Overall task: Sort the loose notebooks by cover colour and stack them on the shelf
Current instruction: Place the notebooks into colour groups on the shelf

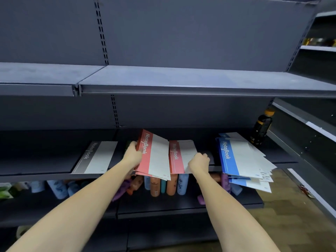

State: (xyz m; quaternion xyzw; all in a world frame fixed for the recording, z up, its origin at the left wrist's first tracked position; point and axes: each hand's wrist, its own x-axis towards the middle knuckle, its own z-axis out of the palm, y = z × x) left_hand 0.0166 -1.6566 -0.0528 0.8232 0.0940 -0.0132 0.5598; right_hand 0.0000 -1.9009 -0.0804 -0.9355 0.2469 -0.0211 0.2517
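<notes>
Both forearms and hands are bare, with no sleeves or jewellery visible.

You're looking at painted sheet-metal shelving, matt dark grey with a faintly dusty, smooth top and punched slotted uprights. The notebooks are paper with smooth card covers in a low satin sheen: the red ones, the grey one and the blue stack each have a coloured band beside a plain off-white panel. Below them you've got glossy plastic bottles in orange and pale blue, a shiny dark plastic bottle at the right with an orange cap, and wood-look flooring with a dull finish.
</notes>
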